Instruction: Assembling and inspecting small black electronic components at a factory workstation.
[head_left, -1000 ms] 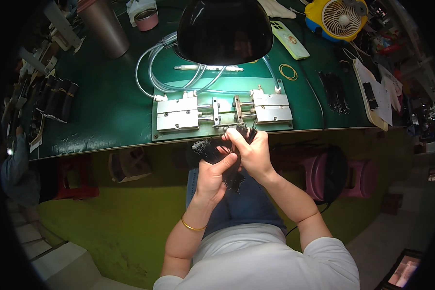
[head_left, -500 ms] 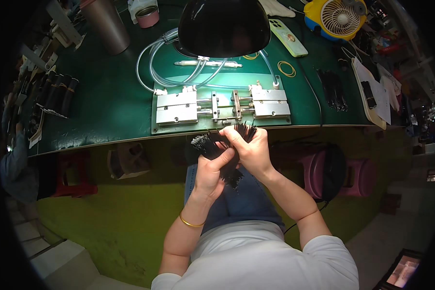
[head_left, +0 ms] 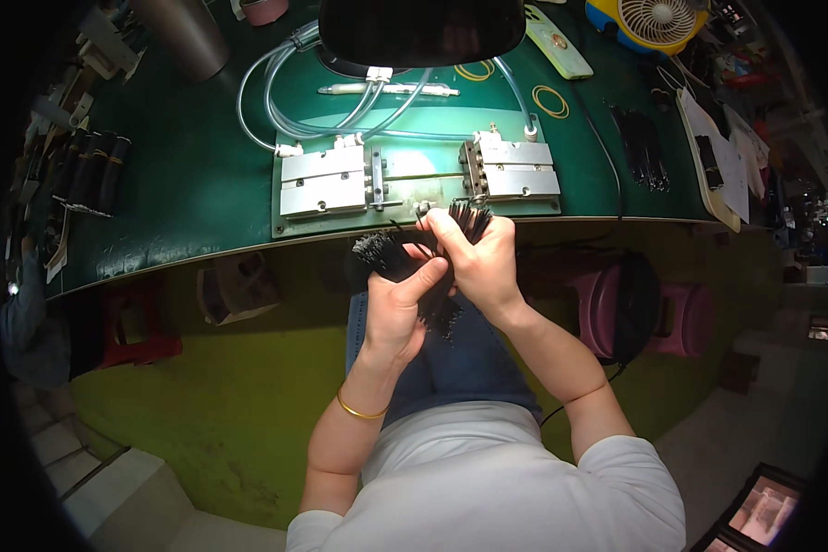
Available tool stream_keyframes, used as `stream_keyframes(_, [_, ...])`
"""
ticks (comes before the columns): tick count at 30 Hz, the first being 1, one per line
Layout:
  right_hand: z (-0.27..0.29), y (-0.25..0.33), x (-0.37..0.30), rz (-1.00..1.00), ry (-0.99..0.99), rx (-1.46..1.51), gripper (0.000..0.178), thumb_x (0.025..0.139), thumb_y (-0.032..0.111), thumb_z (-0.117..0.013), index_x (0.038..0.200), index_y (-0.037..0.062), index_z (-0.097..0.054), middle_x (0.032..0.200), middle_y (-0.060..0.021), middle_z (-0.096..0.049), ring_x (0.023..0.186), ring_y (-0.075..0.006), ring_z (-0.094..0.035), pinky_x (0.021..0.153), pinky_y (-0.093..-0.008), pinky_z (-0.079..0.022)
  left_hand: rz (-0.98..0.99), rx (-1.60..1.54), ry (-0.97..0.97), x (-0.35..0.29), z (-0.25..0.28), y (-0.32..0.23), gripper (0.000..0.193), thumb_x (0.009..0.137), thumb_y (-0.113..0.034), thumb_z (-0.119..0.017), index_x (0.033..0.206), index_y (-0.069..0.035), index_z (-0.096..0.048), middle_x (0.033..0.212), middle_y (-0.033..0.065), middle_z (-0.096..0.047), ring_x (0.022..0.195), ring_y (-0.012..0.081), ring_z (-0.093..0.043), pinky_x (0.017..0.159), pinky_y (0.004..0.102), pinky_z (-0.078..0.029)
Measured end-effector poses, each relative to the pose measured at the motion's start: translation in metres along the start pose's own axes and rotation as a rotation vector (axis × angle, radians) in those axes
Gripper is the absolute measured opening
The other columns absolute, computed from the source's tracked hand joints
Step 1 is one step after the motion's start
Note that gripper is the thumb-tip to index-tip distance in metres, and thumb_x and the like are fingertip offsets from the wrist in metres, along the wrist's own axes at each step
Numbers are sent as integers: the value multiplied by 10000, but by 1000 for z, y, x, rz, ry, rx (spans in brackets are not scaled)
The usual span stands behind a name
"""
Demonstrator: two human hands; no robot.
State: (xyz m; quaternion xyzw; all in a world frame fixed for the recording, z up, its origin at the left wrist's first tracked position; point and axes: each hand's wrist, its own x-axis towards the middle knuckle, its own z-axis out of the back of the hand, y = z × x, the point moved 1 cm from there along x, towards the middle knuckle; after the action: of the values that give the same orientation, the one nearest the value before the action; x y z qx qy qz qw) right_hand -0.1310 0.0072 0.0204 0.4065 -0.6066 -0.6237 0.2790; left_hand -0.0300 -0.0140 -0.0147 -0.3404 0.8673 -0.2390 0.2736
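Observation:
Both hands meet just below the front edge of the green bench. My left hand [head_left: 397,308] grips a bundle of thin black strips [head_left: 384,254] whose ends fan out up and to the left. My right hand [head_left: 477,260] pinches a smaller bunch of black strips [head_left: 470,219] and lifts its tips up to the metal fixture [head_left: 414,175], close to the gap between its two silver blocks. More strip ends hang down between my palms over my blue-trousered lap.
Clear hoses [head_left: 281,87] loop behind the fixture under a black lamp shade [head_left: 419,28]. A pile of black strips [head_left: 639,143], rubber bands [head_left: 550,99], a phone [head_left: 557,41], a yellow fan [head_left: 658,20] and a clipboard [head_left: 713,156] lie at right. Black rolls [head_left: 87,170] sit at left. Pink stools [head_left: 639,304] stand under the bench.
Both hands have risen with the strips toward the bench edge. The right hand's bunch now reaches the front of the fixture; the left hand's bundle has fanned out more.

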Motion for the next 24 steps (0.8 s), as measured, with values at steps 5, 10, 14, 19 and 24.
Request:
stream_keyframes(5, [2, 1, 0, -2, 4, 0, 200, 821, 155, -560, 739, -20, -612, 537, -29, -556, 461, -69, -546, 313, -194, -341, 5, -7, 17, 0, -2, 0, 88, 783, -46, -604, 833, -4, -544, 761, 59, -572, 647, 130, -550, 594, 253, -471])
stream_keyframes(10, [-1, -7, 1, 0, -54, 95, 210, 799, 165, -584, 683, -4, -627, 512, -18, -552, 378, -42, -453, 296, -198, -323, 10, -60, -7, -1, -3, 1, 92, 784, -54, -606, 838, -7, -548, 767, 57, -573, 657, 127, -550, 600, 253, -468])
stream_keyframes(14, [0, -5, -2, 41, 34, 65, 201, 798, 160, -585, 693, -6, -630, 520, -22, -560, 374, -38, -445, 293, -198, -317, 64, -31, 9, -3, 0, 0, 90, 787, -59, -604, 840, -10, -549, 772, 53, -574, 668, 123, -551, 601, 256, -469])
stream_keyframes(19, [-1, -3, -3, 47, 51, 24, 191, 835, 151, -551, 774, -19, -614, 582, -47, -585, 522, -92, -590, 320, -181, -343, 46, -17, 2, -5, 1, -1, 80, 787, -53, -601, 831, -14, -546, 772, 57, -575, 660, 123, -555, 600, 258, -473])
stream_keyframes(24, [-2, -1, -1, -11, 23, 24, 194, 832, 152, -553, 769, -18, -620, 567, -43, -578, 494, -79, -571, 322, -183, -349, 26, 1, -4, -4, 1, 0, 74, 782, -41, -601, 812, -15, -538, 763, 64, -576, 647, 132, -557, 601, 260, -475])
